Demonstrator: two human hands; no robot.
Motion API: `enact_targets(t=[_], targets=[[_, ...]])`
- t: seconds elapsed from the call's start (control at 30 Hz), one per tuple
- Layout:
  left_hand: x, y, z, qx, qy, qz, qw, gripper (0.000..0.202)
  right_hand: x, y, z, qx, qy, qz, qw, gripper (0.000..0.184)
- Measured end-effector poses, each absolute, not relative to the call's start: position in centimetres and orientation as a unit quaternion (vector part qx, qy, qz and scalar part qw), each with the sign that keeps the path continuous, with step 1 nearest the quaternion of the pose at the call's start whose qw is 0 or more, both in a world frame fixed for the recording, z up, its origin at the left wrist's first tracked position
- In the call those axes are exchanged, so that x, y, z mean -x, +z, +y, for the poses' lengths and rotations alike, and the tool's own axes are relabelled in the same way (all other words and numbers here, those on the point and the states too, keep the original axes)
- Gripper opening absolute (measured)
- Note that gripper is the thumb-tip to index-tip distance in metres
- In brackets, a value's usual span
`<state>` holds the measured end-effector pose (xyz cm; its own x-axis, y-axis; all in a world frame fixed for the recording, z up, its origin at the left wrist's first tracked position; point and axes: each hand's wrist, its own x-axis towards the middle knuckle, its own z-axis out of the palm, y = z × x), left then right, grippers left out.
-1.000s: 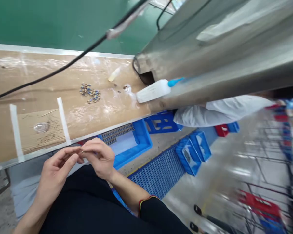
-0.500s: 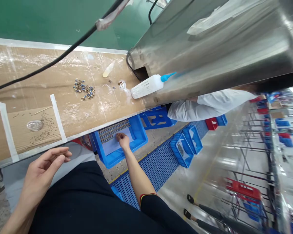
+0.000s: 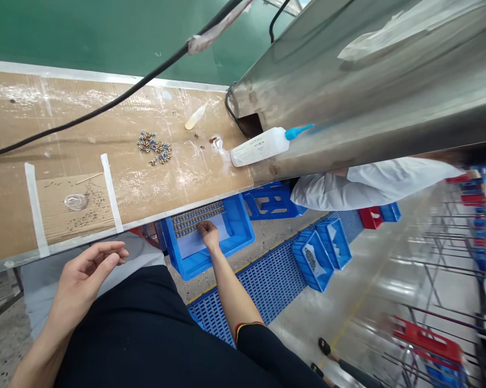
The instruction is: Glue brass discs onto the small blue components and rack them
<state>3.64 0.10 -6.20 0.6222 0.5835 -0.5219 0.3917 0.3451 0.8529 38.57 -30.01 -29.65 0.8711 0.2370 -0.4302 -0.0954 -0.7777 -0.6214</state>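
My right hand (image 3: 209, 235) reaches down into a blue plastic crate (image 3: 241, 237) beside the bench, its fingers pinched together at the edge of several rows of small brass-coloured metal parts (image 3: 188, 219). Whatever is between those fingertips is too small to tell. The rows lie on a white sheet (image 3: 190, 246) in the crate. Over my lap, just off the bench edge, my left hand (image 3: 88, 275) hovers with fingers loosely bent and the thumb apart, nothing visible in it. A loose pile of small brass and blue parts (image 3: 156, 147) lies on the bench.
On the cardboard-covered bench (image 3: 145, 188) are a white bottle with blue nozzle (image 3: 262, 147), a small yellowish bottle (image 3: 195, 117), a clear round dish (image 3: 76, 202) and a thin stick (image 3: 89, 178). A black cable (image 3: 125, 97) crosses above. A co-worker's white sleeve (image 3: 332, 189) shows beyond the metal housing (image 3: 348, 108).
The view has shifted, so the bench and crate appear farther right. My right hand stays pinched at the rows in the crate. My left hand keeps its loose pose.
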Motion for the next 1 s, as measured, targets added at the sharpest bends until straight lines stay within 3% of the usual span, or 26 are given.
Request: enact_targets(t=[0.17, 0.3, 0.37, 0.47, 0.57, 0.67, 0.8, 0.9, 1.0], targets=[[-3.4, -6.3, 0.0, -0.556, 0.078, 0.43, 0.706, 0.045, -37.8, -27.4, -28.8, 0.914, 0.201, -0.043, 0.349, 0.035], [-2.8, -6.9, 0.1, -0.563, 0.076, 0.422, 0.707, 0.043, -36.5, -22.8, -27.5, 0.917, 0.064, -0.043, 0.392, 0.06], [-2.6, -7.1, 0.2, -0.564, 0.075, 0.421, 0.707, 0.044, -35.8, -19.6, -26.2, 0.904, 0.001, -0.06, 0.423, 0.064], [-2.6, -7.1, 0.2, -0.555, 0.071, 0.424, 0.712, 0.047, -35.1, -14.4, -22.1, 0.878, -0.019, -0.129, 0.46, 0.056], [-2.5, -6.9, 0.4, -0.55, 0.072, 0.427, 0.714, 0.048, -35.2, -10.1, -15.6, 0.837, 0.06, -0.291, 0.459, 0.036], [-1.2, -6.6, 0.9, -0.557, 0.094, 0.435, 0.701, 0.046, -36.1, -7.8, -8.7, 0.768, 0.094, -0.481, 0.413, 0.02], [3.2, -6.4, 1.8, -0.538, 0.159, 0.508, 0.654, 0.046, -38.1, -7.0, -2.7, 0.734, 0.037, -0.629, 0.254, 0.03], [8.0, -6.3, 2.6, -0.493, 0.24, 0.59, 0.593, 0.042, -39.4, -6.6, -0.8, 0.711, 0.003, -0.694, 0.111, 0.027], [12.8, -5.1, 3.4, -0.427, 0.341, 0.659, 0.517, 0.031, -40.1, -6.1, -0.2, 0.654, -0.011, -0.756, 0.031, 0.027]])
